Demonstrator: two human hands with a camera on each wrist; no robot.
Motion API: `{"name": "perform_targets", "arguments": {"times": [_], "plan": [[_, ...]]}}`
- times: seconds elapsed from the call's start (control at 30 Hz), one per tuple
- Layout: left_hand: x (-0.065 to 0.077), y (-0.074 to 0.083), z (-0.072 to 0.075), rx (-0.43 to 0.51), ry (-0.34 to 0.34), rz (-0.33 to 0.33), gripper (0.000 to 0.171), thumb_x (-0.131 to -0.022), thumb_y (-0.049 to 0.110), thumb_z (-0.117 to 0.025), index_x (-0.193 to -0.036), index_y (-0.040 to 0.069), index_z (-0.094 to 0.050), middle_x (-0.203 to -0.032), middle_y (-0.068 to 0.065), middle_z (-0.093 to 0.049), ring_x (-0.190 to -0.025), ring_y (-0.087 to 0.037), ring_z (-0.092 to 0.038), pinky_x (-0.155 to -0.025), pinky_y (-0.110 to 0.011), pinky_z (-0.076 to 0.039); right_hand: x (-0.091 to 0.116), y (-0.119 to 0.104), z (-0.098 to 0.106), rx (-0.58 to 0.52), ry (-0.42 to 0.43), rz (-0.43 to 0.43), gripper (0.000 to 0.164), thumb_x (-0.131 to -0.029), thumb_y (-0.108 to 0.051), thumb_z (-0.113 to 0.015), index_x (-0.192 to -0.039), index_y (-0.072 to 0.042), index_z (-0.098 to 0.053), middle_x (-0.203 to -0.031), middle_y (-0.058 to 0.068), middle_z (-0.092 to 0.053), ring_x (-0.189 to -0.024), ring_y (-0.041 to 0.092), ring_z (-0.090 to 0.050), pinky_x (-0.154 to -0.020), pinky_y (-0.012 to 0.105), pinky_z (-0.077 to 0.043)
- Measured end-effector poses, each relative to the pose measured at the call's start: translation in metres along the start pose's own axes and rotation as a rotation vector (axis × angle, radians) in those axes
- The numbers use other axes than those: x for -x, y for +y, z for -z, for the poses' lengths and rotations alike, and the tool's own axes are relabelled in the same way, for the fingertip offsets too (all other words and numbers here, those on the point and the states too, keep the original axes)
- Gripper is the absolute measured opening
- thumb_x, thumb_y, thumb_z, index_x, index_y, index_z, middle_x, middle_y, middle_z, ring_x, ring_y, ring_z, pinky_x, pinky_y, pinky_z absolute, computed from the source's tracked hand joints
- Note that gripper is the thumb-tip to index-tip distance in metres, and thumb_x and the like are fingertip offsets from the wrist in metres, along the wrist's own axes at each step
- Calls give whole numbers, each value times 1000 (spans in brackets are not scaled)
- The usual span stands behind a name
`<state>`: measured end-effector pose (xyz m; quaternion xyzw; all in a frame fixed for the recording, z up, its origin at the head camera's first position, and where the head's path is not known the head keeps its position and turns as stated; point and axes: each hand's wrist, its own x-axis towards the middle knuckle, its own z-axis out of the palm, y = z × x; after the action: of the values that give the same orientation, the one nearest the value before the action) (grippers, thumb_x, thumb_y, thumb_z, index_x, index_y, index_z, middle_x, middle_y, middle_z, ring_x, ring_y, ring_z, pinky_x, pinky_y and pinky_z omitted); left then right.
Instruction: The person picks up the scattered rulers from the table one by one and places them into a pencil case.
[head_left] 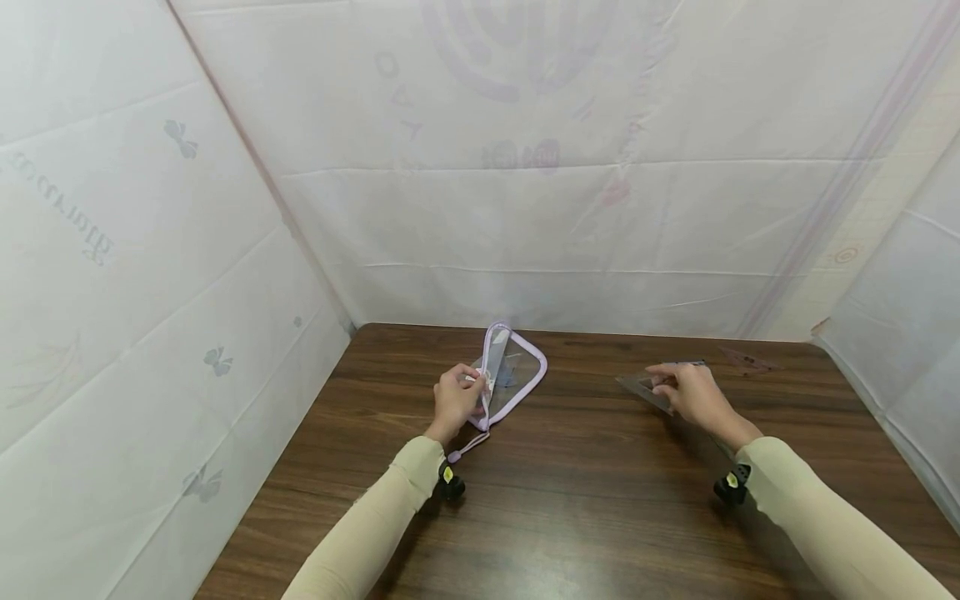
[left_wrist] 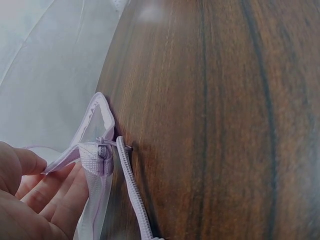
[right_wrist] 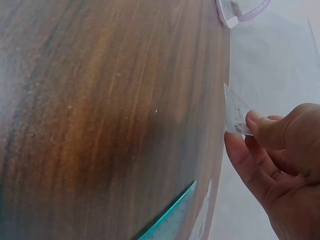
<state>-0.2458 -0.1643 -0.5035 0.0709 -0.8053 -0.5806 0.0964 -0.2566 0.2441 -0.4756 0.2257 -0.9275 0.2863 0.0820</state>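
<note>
In the head view my left hand [head_left: 454, 402] pinches the lilac edge of a clear zip pouch [head_left: 542, 367] at the table's far side. The left wrist view shows thumb and fingers of the left hand [left_wrist: 42, 200] on that trim, and the pouch mouth [left_wrist: 97, 117] gapes near the zip slider [left_wrist: 102, 145]. Something flat and bluish [head_left: 506, 375] shows through the pouch. Farther right, my right hand [head_left: 697, 400] holds a clear set square [head_left: 647, 392]; its pointed tip [right_wrist: 234, 107] sticks out between thumb and fingers in the right wrist view.
Another clear triangle [head_left: 748, 360] lies at the back right of the brown table [head_left: 585, 500]. A teal-edged transparent piece [right_wrist: 172, 217] lies low in the right wrist view. A lilac wrist strap [head_left: 468, 448] hangs from the pouch. White sheeting [head_left: 570, 225] rises behind the table.
</note>
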Motion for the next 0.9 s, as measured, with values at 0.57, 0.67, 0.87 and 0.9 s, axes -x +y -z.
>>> {"name": "perform_targets", "arguments": {"times": [0.57,0.67,0.87,0.9], "plan": [[0,1,0,-15,-9,-10,7,-96,8,-70,-94,4,-65,-81,-12,-77,-58,-20,-71,-49,-33,-63,-10,-3,4,-15,9,-9,35,-92,7,-69,-127,8,-66,-100,21,-74,-57,8,-64,-47,22,-54],[0,2,0,-14,-9,-10,7,-96,8,-70,-94,4,-65,-81,-12,-77,-59,-20,-71,-49,-33,-63,-15,-5,8,-32,6,-24,35,-93,7,-69,-128,8,-65,-101,21,-74,-55,10,-63,-46,24,-54],[1,3,0,-7,-3,-18,6,-96,7,-70,-94,3,-65,-80,-13,-77,-59,-20,-71,-48,-32,-63,-24,-9,11,-67,-1,-52,34,-95,5,-68,-129,7,-65,-102,22,-74,-55,13,-64,-44,27,-53],[1,3,0,-6,-5,-17,7,-96,7,-70,-93,3,-65,-81,-13,-77,-59,-20,-71,-48,-32,-63,-25,-9,12,-69,-1,-54,34,-95,4,-68,-129,7,-66,-102,21,-74,-55,14,-65,-44,27,-53]]}}
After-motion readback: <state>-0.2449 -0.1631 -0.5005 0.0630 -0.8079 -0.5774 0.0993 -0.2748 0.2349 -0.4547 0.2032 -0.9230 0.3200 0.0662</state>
